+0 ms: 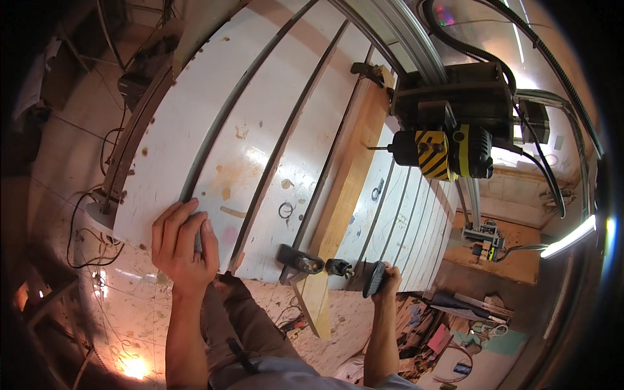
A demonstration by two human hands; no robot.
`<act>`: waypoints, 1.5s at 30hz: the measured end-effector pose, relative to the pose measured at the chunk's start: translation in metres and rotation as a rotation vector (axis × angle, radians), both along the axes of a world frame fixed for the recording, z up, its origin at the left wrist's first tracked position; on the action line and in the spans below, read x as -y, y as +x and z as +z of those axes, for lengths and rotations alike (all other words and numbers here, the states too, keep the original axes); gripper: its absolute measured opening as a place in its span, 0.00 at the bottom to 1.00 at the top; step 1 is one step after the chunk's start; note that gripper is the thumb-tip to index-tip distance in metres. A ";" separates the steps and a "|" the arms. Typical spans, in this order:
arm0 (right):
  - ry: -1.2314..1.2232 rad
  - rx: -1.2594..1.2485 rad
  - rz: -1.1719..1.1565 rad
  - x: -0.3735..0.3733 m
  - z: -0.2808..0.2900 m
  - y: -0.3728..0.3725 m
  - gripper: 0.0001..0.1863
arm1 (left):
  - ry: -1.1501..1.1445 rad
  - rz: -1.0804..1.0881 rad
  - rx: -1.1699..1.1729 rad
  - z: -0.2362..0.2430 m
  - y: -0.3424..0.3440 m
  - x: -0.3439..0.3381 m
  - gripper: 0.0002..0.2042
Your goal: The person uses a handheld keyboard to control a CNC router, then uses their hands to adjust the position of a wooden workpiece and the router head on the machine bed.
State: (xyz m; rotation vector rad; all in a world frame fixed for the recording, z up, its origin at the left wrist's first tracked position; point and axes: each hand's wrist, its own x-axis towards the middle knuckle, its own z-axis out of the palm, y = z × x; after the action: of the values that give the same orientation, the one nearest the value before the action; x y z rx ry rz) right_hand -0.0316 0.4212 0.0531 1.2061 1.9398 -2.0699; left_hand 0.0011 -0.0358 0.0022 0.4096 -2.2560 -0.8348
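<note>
My left hand rests with bent fingers and nothing held on the front of the white slotted bed, beside a long groove. A long wooden board lies along the bed, with a black clamp at its near end and another dark clamp at its far end. A short wood piece sticks out past the front edge. A smaller black fitting sits right of the near clamp. My right hand grips a flat black object at the front edge; its exact kind is unclear.
A yellow-and-black spindle on a gantry with cables hangs over the board. A second small machine head is at right, beside a light tube. Cluttered materials lie low at right. Loose cables hang at left.
</note>
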 end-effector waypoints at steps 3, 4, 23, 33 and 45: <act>0.018 0.013 0.019 -0.018 -0.007 0.005 0.12 | 0.009 -0.003 0.007 0.000 0.000 0.001 0.04; 0.013 0.020 0.015 -0.017 -0.008 0.004 0.12 | 0.008 -0.001 0.011 -0.001 0.001 0.001 0.04; -0.039 -0.003 0.064 -0.032 -0.013 0.005 0.14 | 0.095 -0.006 0.059 -0.002 0.004 -0.001 0.05; 0.207 0.030 0.236 -0.071 -0.012 -0.022 0.14 | 0.095 -0.062 0.125 -0.006 0.008 0.002 0.05; 0.689 -0.001 0.446 -0.055 -0.012 -0.058 0.19 | 0.048 -0.131 0.195 -0.005 0.013 0.005 0.05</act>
State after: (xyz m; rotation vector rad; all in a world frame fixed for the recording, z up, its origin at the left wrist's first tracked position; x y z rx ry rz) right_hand -0.0901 0.4763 0.0407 0.7096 2.7138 -1.2206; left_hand 0.0140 -0.0407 -0.0029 0.3826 -2.4684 -0.9534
